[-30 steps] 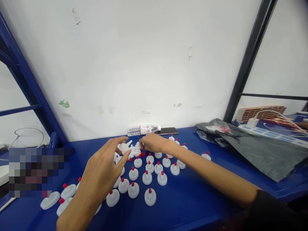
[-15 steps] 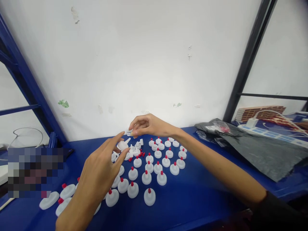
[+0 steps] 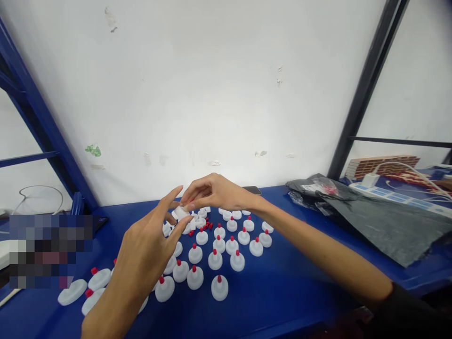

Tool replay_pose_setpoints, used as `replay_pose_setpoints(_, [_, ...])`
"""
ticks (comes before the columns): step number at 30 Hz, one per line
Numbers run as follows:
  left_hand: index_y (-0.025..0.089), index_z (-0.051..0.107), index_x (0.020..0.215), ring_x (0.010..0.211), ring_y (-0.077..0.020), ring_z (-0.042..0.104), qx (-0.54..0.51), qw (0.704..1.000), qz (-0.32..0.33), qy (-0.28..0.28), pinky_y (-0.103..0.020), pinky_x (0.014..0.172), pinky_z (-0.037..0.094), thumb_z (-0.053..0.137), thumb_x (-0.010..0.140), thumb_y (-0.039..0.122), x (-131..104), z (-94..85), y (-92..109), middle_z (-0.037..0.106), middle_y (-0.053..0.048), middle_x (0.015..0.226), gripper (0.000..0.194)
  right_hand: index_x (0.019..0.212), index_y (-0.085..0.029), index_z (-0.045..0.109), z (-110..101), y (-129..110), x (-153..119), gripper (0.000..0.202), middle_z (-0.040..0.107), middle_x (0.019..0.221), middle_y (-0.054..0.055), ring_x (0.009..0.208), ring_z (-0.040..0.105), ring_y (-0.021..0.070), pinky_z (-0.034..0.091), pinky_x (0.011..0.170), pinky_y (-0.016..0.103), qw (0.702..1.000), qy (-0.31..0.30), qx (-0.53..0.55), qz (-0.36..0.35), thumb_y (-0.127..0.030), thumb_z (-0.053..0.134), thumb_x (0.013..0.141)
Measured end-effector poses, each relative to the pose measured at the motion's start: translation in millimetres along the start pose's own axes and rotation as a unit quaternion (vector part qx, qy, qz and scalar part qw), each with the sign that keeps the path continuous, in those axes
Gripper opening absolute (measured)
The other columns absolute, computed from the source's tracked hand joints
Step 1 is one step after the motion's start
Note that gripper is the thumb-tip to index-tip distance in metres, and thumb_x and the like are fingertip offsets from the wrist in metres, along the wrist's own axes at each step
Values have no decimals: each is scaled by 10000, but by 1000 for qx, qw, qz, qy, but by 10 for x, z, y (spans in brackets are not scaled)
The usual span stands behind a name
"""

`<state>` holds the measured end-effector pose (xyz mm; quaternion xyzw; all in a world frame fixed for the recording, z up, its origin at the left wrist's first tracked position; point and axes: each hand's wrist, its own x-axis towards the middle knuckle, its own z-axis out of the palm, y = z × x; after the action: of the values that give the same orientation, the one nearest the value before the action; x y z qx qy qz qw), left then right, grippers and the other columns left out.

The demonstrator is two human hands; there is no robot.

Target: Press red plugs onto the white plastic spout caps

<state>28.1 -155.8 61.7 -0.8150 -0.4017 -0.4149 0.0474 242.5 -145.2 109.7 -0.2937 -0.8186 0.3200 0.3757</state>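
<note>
My left hand [image 3: 150,233] holds a white nozzle cap [image 3: 181,213], tilted, between its curved fingers. Its index finger and thumb reach past the cap on either side. At the cap's tip, my right hand [image 3: 203,193] has thumb and fingers pinched together; what they grip is hidden. Below both hands lie loose white caps [image 3: 200,222] and several small red tips [image 3: 207,225]. Many white caps with red tips stand on the blue table, such as the cap [image 3: 219,288] nearest the front.
A dark plastic bag [image 3: 374,230] lies on the right, beside a power strip [image 3: 399,197] with a white plug. A phone [image 3: 252,190] rests by the wall behind my right wrist. Blue posts [image 3: 52,122] rise on the left.
My right hand has moved slightly down and left, bringing its pinched fingers to the cap's tip. The small clear piece seen in them earlier is now hidden. My left hand stays almost still.
</note>
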Motion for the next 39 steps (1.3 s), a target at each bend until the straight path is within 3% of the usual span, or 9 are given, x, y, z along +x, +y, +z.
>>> replay_pose_setpoints(3, [373, 396, 1513, 773, -184, 744, -14, 1000, 0, -5, -279, 628, 528, 564, 978, 521, -4, -5, 23, 764, 31, 1083, 580, 974, -164, 755, -27, -27, 5, 173, 763, 937, 44, 888, 719, 158, 568, 838, 309, 1000, -1, -25, 0, -324, 729, 914])
replay_pose_setpoints(6, [365, 406, 1497, 812, -187, 739, -28, 999, -19, 6, -304, 678, 552, 553, 973, 538, 2, -23, 68, 724, 10, 1213, 571, 994, -169, 758, -118, -30, -1, 142, 781, 952, 33, 892, 722, 141, 553, 817, 267, 989, 5, -142, 34, -286, 718, 924])
replay_pose_setpoints(13, [338, 489, 1399, 772, -163, 712, -31, 998, -51, 19, -283, 630, 523, 521, 984, 432, 13, -60, 124, 700, 14, 1160, 427, 778, -134, 755, -185, 294, -42, 106, 761, 793, 49, 743, 682, 155, 493, 694, 285, 918, -42, -364, 152, -54, 719, 837])
replay_pose_setpoints(17, [345, 497, 1378, 748, -154, 702, -32, 998, -51, 15, -279, 627, 520, 523, 978, 416, 14, -54, 113, 699, 27, 1140, 407, 848, -135, 713, -65, 520, -48, 79, 735, 878, 34, 838, 688, 172, 554, 790, 345, 879, -100, -421, 199, -183, 717, 911])
replay_pose_setpoints(21, [357, 496, 1378, 756, -154, 708, -31, 998, -52, 11, -283, 642, 520, 530, 977, 397, 16, -39, 110, 697, 33, 1127, 404, 978, -142, 692, -42, 584, -63, 196, 717, 969, 34, 865, 691, 170, 583, 809, 373, 859, -136, -443, 220, -338, 679, 968])
replay_pose_setpoints(26, [344, 502, 1374, 754, -162, 714, -26, 998, -47, 11, -305, 690, 528, 529, 980, 390, 15, -30, 104, 696, 24, 1122, 398, 1015, -153, 738, -43, 500, -42, 186, 752, 995, 83, 949, 686, 208, 519, 847, 361, 863, -78, -463, 186, -294, 618, 994])
replay_pose_setpoints(30, [335, 505, 1372, 728, -158, 706, -26, 998, -49, 6, -304, 686, 528, 523, 980, 384, 13, -42, 111, 701, 19, 1111, 395, 1120, -163, 755, 96, 492, -25, 228, 777, 966, 95, 891, 689, 204, 456, 756, 300, 882, -54, -445, 149, -291, 608, 1002])
replay_pose_setpoints(33, [319, 514, 1366, 737, -162, 706, -26, 998, -51, 3, -305, 685, 526, 515, 981, 386, 14, -52, 117, 704, 11, 1112, 391, 1066, -166, 769, 172, 545, -25, 175, 781, 919, 81, 864, 685, 198, 428, 728, 285, 893, -52, -428, 130, -239, 638, 976])
replay_pose_setpoints(39, [308, 549, 1346, 815, -184, 721, -23, 999, -38, 6, -308, 697, 524, 508, 993, 393, 12, -36, 94, 711, -3, 1115, 366, 902, -154, 779, -27, 501, -8, 116, 776, 857, 77, 787, 669, 185, 411, 680, 282, 914, -3, -392, 106, -155, 665, 920])
